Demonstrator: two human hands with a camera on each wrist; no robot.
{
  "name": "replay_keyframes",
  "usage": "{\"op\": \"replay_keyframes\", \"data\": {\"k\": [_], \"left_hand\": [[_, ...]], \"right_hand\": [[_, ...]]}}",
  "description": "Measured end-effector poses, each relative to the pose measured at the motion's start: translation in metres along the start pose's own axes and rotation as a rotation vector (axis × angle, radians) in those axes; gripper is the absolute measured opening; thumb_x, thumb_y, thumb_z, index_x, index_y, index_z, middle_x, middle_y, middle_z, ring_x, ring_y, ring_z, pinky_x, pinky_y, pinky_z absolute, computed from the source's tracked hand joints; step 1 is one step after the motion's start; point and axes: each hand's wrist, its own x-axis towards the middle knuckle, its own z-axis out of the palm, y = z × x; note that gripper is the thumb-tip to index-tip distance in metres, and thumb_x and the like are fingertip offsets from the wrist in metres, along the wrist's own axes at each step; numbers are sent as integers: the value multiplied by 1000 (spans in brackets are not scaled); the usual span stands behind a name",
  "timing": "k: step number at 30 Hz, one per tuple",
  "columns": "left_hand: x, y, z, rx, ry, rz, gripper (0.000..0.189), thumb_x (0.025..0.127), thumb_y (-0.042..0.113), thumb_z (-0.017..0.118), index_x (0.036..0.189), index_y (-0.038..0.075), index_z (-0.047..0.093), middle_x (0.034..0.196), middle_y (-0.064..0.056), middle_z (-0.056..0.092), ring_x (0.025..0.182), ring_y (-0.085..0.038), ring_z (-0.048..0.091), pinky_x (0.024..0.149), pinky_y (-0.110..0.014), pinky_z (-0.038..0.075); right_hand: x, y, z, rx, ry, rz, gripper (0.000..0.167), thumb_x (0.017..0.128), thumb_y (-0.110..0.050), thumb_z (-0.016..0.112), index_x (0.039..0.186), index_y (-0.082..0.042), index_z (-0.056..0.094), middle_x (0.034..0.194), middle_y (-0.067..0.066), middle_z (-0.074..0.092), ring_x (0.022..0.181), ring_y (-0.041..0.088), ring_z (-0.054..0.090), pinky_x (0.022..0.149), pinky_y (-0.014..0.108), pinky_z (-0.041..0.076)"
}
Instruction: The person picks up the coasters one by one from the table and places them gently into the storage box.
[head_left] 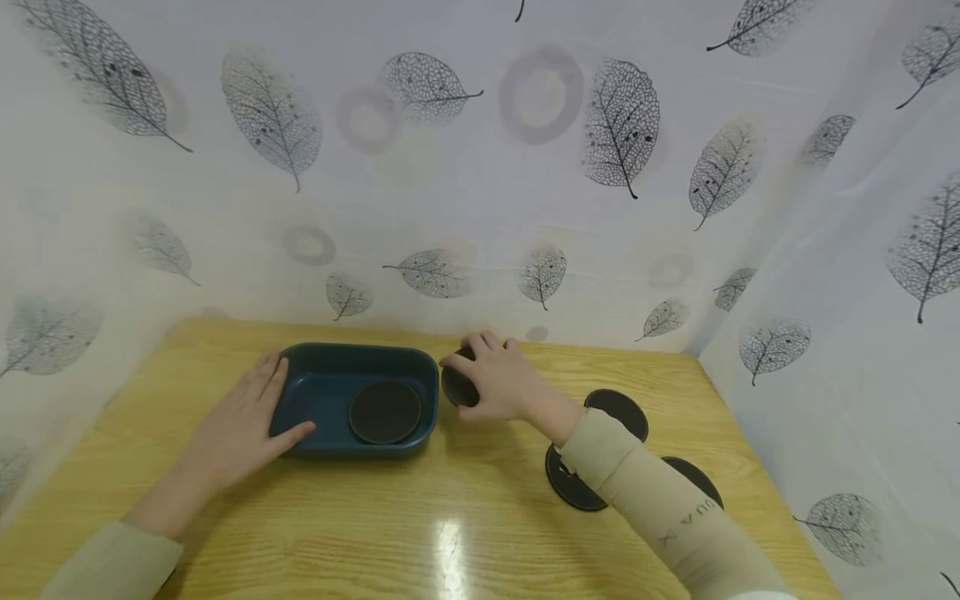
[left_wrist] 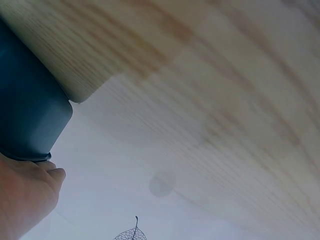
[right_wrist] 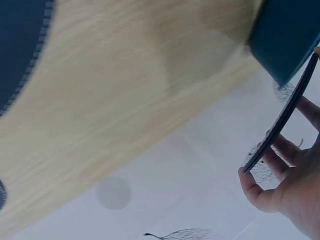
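Observation:
A dark blue rectangular tray (head_left: 322,450) stands on the table with one round black coaster (head_left: 385,412) lying in its right half. At the tray's left end my left hand (head_left: 240,425) holds the wall, fingers along the outside and thumb reaching over the rim. Just beyond the right end, my right hand (head_left: 498,379) grips another black coaster (head_left: 459,383) by its edge, tilted up. In the right wrist view this coaster (right_wrist: 282,117) appears edge-on between thumb and fingers, close to the tray (right_wrist: 285,40).
Several more black coasters lie right of the tray: one at the back (head_left: 618,412), a front one (head_left: 573,483) and a right one (head_left: 693,479), the last two partly behind my right sleeve. A leaf-patterned curtain (head_left: 480,192) hangs behind the wooden table (head_left: 360,533).

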Motion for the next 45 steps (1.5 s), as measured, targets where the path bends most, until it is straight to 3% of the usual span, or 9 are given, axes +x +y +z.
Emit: {"op": "replay_keyframes", "data": {"k": [13, 31, 45], "left_hand": [[-1, 0, -1, 8, 12, 6, 110, 99, 60, 65, 165, -13, 15, 174, -34, 11, 161, -52, 17, 132, -63, 20], [1, 1, 0, 6, 4, 2, 110, 99, 61, 65, 165, -13, 16, 174, -34, 11, 161, -53, 19, 128, -67, 26], [1, 0, 0, 7, -6, -11, 111, 99, 64, 62, 165, -12, 16, 174, -34, 12, 162, -52, 17, 126, -68, 29]], "right_hand": [[28, -30, -19, -36, -56, -24, 76, 87, -60, 70, 157, -35, 50, 155, 9, 47, 141, 28, 45, 92, 45, 48], [58, -71, -4, -104, -65, -109, 76, 91, -66, 66, 158, -37, 47, 158, 8, 46, 144, 28, 46, 100, 49, 51], [66, -89, 8, -85, -91, -141, 73, 93, -66, 64, 159, -37, 47, 158, 6, 47, 143, 26, 47, 110, 55, 49]]}}
